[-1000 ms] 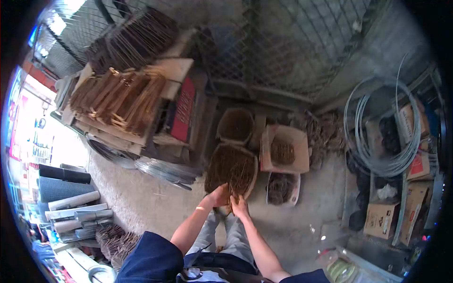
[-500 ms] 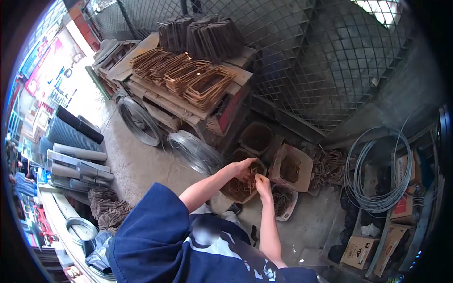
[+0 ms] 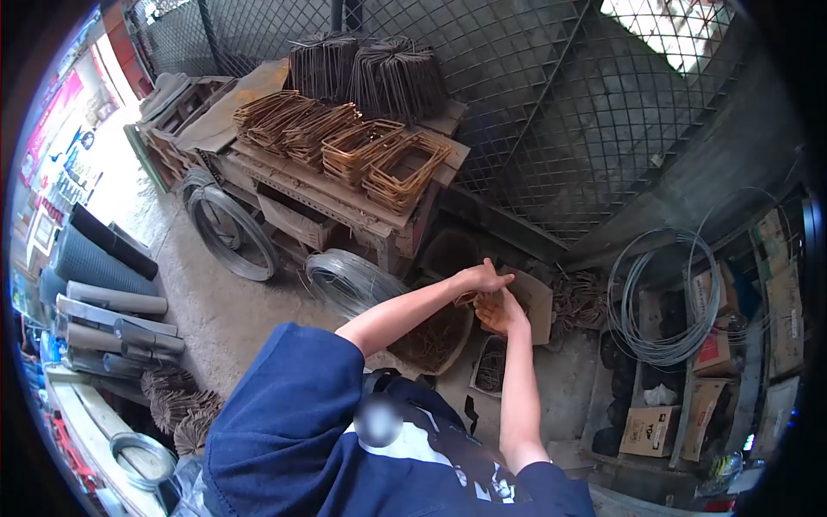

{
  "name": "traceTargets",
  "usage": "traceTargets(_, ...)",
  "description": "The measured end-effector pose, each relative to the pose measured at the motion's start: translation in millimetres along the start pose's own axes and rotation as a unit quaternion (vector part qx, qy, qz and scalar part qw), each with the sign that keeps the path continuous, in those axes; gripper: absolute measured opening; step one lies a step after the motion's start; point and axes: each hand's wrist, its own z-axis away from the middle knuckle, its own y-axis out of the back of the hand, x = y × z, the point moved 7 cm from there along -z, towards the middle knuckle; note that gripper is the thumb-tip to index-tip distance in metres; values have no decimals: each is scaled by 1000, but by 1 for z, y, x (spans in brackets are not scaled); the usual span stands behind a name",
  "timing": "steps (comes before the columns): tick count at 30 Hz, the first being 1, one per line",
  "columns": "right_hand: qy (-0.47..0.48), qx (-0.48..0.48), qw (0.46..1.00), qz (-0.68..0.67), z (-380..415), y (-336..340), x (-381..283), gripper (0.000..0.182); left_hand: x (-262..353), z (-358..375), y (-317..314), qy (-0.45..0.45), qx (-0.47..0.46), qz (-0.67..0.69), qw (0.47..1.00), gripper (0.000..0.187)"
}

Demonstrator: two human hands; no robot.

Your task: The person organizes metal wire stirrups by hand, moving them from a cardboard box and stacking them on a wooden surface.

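Both hands are up over the basket point(image 3: 435, 340) of rusty wire pieces. The left hand point(image 3: 479, 277) and right hand point(image 3: 500, 312) pinch a small bunch of wires point(image 3: 469, 299) between closed fingers. Next, keep a firm hold while sorting them.

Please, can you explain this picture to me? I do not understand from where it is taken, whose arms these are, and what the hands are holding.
The one camera sits on a person's head and looks down, so the two bare arms are that person's own. The left hand and the right hand meet over a round basket of rusty wire pieces on the floor. They seem to pinch a small bunch of those pieces; it is too small to be sure. Nearby stand a cardboard box, coils of wire and a bench with bent steel frames.
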Motion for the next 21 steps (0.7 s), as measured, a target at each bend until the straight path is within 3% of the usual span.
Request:
traceTargets(3,44,17,997,54,-16,-5,-17,38,-1,-1,11,-38,24,-68,997,109)
traceTargets(5,39,91,995,31,-2,-21,-26,32,-2,6,20,-53,-7,-44,998,111)
traceTargets(7,86,82,987,109,4,-44,-46,25,-4,15,37,-79,10,9,997,112)
traceTargets(10,62,-2,983,175,-23,-38,-76,26,-9,36,70,-98,44,65,992,114)
traceTargets(13,163,78,967,181,15,-96,-111,17,-18,36,103,-111,98,79,986,111)
traceTargets(15,218,76,953,197,46,-142,-133,15,-23,26,115,-93,43,86,991,101)
traceTargets(17,246,76,944,209,71,-188,-148,13,-18,22,113,-112,-162,187,962,87)
traceTargets(19,281,-15,935,214,92,-234,-159,14,2,46,136,-175,-163,217,946,72)
traceTargets(21,307,-47,930,195,112,-274,-161,15,15,57,159,-179,-183,287,923,53)
